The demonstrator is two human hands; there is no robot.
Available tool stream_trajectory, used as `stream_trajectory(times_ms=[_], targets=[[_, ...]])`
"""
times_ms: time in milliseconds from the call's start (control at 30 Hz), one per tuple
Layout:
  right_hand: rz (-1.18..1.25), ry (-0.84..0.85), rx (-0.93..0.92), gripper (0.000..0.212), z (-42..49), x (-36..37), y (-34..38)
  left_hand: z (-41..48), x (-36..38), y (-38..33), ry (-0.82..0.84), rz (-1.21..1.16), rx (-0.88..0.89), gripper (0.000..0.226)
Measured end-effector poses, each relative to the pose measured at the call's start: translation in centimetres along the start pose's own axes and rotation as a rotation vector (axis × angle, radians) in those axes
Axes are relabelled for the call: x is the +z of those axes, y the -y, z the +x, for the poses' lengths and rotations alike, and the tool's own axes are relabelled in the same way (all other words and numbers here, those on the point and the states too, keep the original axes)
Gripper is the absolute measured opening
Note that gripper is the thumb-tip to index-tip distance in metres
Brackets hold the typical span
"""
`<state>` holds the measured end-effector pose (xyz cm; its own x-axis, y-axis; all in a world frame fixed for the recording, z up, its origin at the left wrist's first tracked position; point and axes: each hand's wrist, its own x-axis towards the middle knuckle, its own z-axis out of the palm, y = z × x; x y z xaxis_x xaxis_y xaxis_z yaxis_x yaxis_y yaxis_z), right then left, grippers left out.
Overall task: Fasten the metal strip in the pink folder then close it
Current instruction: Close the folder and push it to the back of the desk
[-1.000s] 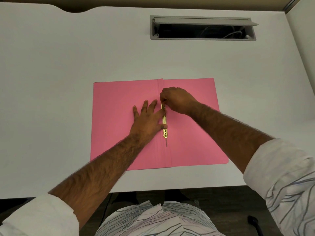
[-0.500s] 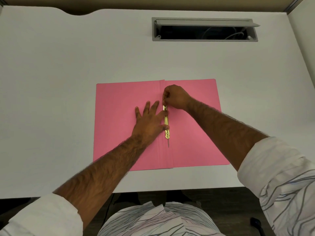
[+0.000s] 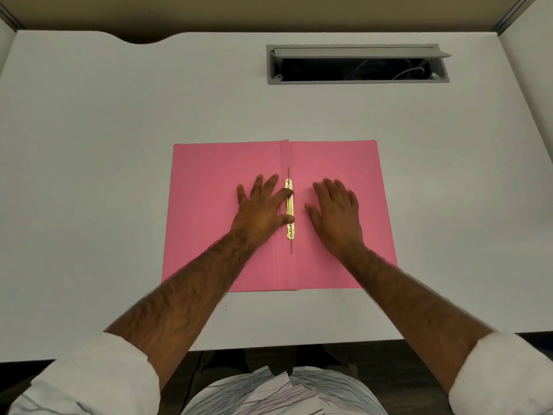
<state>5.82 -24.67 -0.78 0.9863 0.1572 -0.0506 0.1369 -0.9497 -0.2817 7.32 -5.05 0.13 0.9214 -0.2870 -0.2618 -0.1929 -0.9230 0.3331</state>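
Fastening looks done: gold metal fastener strip [image 3: 289, 208] lies flat along the spine of the open pink card folder [image 3: 215, 211] on the white surface [image 3: 119, 115]. Left hand [image 3: 263, 209] spread flat on the left cover, thumb and forefinger touching the strip. Right hand [image 3: 335, 214] open, flat on the right cover, holding nothing. Next: lift hands, swing one cover over, press the crease.

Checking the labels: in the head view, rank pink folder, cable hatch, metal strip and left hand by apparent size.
1. pink folder
2. cable hatch
3. left hand, nearer the camera
4. metal strip
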Motion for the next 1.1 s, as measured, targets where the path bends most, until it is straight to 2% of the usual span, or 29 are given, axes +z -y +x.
stream_trajectory(times_ms=[67,133,267,367,467,600,667,767,933,1100], targets=[[-0.046,0.069,0.031,0.069,-0.9,0.6,-0.6,1.0,-0.7,0.5,-0.001,-0.018,-0.001,0.067],[-0.057,0.119,-0.003,0.074,-1.2,1.0,-0.7,1.8,-1.3,1.0,-0.007,-0.037,0.002,0.067],[-0.075,0.170,-0.147,0.071,-0.5,1.2,0.6,2.3,-1.6,1.3,-0.031,-0.053,0.008,0.067],[-0.127,0.184,-0.183,0.070,-0.2,1.2,0.8,1.9,-1.6,1.3,-0.046,-0.077,0.009,0.063],[-0.148,0.177,-0.198,0.069,-0.2,1.2,0.5,1.1,-2.1,2.0,-0.150,-0.078,0.020,0.052],[-0.165,0.161,-0.203,0.070,0.0,1.2,0.4,1.0,-4.0,6.1,-0.324,-0.050,-0.173,0.042],[-0.169,0.155,-0.201,0.069,0.0,1.3,0.5,1.2,-5.3,9.2,-0.327,0.013,-0.313,0.044],[-0.179,0.151,-0.199,0.069,0.0,1.5,0.4,1.8,-7.0,13.1,-0.231,0.039,-0.462,0.048],[-0.177,0.154,-0.199,0.069,0.3,1.6,0.5,3.3,-9.0,17.0,-0.081,-0.021,-0.482,0.061],[-0.172,0.155,-0.200,0.069,0.3,1.5,0.7,5.1,-10.0,17.6,-0.176,-0.197,-0.546,0.067]])
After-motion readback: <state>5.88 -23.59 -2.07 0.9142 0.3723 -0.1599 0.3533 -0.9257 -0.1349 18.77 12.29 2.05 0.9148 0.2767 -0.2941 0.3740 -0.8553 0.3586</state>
